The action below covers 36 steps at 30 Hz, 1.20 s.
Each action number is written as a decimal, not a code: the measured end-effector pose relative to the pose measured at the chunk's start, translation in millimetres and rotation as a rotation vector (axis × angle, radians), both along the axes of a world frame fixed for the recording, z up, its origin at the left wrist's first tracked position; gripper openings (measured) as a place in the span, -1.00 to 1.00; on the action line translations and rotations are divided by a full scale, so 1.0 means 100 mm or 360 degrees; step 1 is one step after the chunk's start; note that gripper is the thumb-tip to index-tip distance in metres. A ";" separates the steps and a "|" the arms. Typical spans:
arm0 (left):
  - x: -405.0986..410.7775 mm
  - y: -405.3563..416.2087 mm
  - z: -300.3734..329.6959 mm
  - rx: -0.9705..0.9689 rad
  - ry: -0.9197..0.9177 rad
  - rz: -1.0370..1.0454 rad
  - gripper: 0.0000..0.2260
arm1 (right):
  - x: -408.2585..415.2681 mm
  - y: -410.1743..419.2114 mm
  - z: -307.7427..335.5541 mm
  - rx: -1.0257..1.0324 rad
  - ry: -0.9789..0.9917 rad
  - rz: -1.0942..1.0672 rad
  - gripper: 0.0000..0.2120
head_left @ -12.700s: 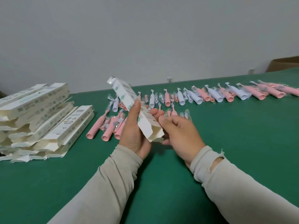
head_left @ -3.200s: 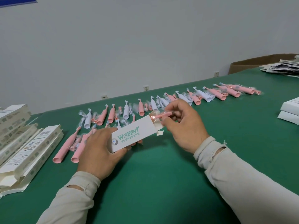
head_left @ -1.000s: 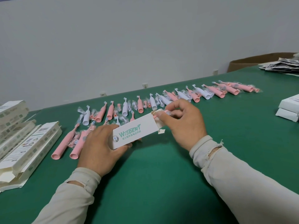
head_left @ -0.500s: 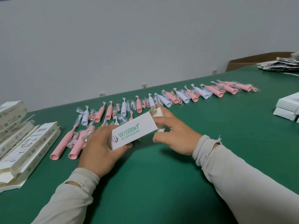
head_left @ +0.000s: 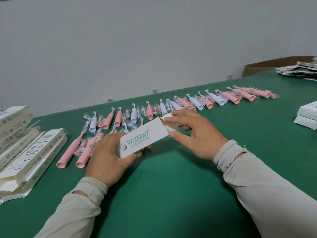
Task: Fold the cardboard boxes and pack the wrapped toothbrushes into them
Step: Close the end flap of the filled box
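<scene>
Box [head_left: 145,137] held just above the green table [head_left: 171,194], lying lengthwise between both hands, printed face up. Left hand [head_left: 109,157] wrapped round the near end, thumb under the front edge, fingers curled behind. Right hand [head_left: 195,134] at the far, open end: index fingertip on the small side flap [head_left: 167,119], thumb tip against the lower corner, remaining fingers spread loosely past the box. Top flap [head_left: 169,115] standing up, not yet tucked.

Closing step, by the look of it: no toothbrush visible at the mouth, so probably already inside, though impossible to confirm. Next move likely calls for pressing both side flaps inward, then bending the top flap over and sliding its tongue into the slot, with the left hand steadying the box against the push. Thin card, so light pressure only; easy to crease or buckle.

Beyond the box, wrapped toothbrushes [head_left: 171,107] in a long row, pink and white, some just behind the left hand. Left of the box, a pile of flat unfolded boxes [head_left: 30,152]. Well to the right of it, two white finished-looking boxes [head_left: 307,117] at the picture's edge. Far right beyond those, a paper pile [head_left: 298,69] and a brown carton [head_left: 267,65]. Bare green surface nearer than the box, room for setting it down.
</scene>
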<state>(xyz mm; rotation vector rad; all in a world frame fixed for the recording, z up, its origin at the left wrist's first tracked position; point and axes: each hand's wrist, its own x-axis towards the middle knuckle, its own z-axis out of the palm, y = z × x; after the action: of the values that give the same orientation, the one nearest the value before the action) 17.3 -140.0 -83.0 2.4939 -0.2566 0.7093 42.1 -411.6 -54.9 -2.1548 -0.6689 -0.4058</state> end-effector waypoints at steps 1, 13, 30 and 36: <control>0.00 0.00 0.00 -0.0009 0.0002 -0.0001 -0.55 | -0.01 0.02 0.00 0.0021 0.0004 0.0001 -0.65; 0.01 0.00 0.00 0.0000 0.0032 -0.0017 -0.54 | -0.05 0.11 0.01 0.0202 -0.0052 -0.0016 -0.84; 0.01 0.00 0.00 -0.0029 0.0039 -0.0021 -0.54 | -0.04 0.13 -0.02 0.0239 -0.0053 0.0031 -0.72; 0.02 0.02 0.00 -0.0065 0.0005 0.0009 -0.56 | -0.04 0.16 0.02 0.0730 0.0187 0.0078 -0.69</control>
<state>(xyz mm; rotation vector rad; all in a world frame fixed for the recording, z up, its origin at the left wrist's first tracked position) 19.8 -137.6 -83.5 2.4580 -0.2320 0.7055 37.8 -395.4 -53.1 -1.7094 -0.5035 -0.3628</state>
